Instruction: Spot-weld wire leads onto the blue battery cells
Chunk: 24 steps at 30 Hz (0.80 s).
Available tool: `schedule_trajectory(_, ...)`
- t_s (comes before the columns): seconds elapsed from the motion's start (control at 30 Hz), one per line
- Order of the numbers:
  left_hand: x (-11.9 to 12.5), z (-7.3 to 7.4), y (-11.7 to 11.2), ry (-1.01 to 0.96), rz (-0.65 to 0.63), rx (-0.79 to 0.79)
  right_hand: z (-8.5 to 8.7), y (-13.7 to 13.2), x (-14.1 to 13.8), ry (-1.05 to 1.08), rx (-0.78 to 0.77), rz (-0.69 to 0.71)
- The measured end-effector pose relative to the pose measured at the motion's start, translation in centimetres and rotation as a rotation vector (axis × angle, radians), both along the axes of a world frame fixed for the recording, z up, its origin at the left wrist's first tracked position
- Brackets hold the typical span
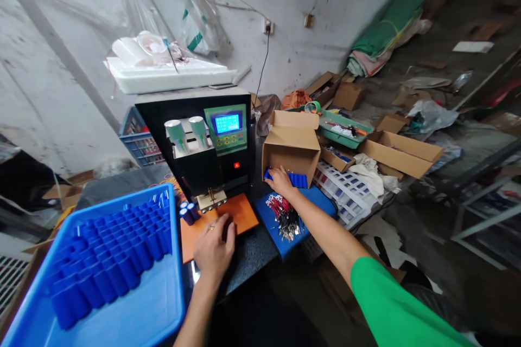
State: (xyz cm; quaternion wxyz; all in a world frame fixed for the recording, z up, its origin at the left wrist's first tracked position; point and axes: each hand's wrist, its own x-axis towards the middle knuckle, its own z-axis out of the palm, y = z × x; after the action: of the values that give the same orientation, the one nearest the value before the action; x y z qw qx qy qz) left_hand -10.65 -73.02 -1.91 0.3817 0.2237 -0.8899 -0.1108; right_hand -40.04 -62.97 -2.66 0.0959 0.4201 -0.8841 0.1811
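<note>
The only camera rides on my head, looking forward and down across the bench (252, 252), with my forearms (325, 230) entering from the bottom edge. It faces the black machine (203, 143) by the wall (81, 65); the blue tray (138, 309) lies nearest, lower left, the floor (427, 217) far right.

On the desk (252, 252), the tray (142, 314) of cells (109, 260) sits near left. The welder (203, 141) stands far of centre, with a foam box (163, 78) on top and a crate (138, 143) behind its left. Before it lies the board (244, 214), under my left grip (214, 249). Right of that, a wire bundle (285, 217) lies on a pad (268, 214). Farther, my right grip (280, 180) touches a cell row (299, 180) at the carton (291, 146).
</note>
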Motion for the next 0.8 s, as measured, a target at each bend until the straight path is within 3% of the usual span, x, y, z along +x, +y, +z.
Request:
schedule_trajectory(0.2,-0.1,0.1,0.1,-0.045,-0.003,0.047,0.9,0.5,0.1,-0.05,-0.055,0.024)
schedule_trajectory(0.4,-0.3,0.2,0.2,-0.054,-0.004,0.065,1.7,3.5,0.2,-0.076,-0.39,0.037)
schedule_trajectory(0.53,-0.3,0.4,0.2,-0.066,-0.009,0.061,1.6,6.2,0.9,-0.145,-0.488,-0.008)
schedule_trajectory(0.63,-0.2,0.7,0.3,-0.064,-0.04,0.051,1.4,7.8,1.5,-0.21,-0.452,-0.132)
schedule_trajectory(0.8,-0.2,0.8,0.4,-0.071,-0.045,0.062,1.0,9.3,2.6,-0.333,-0.208,-0.214)
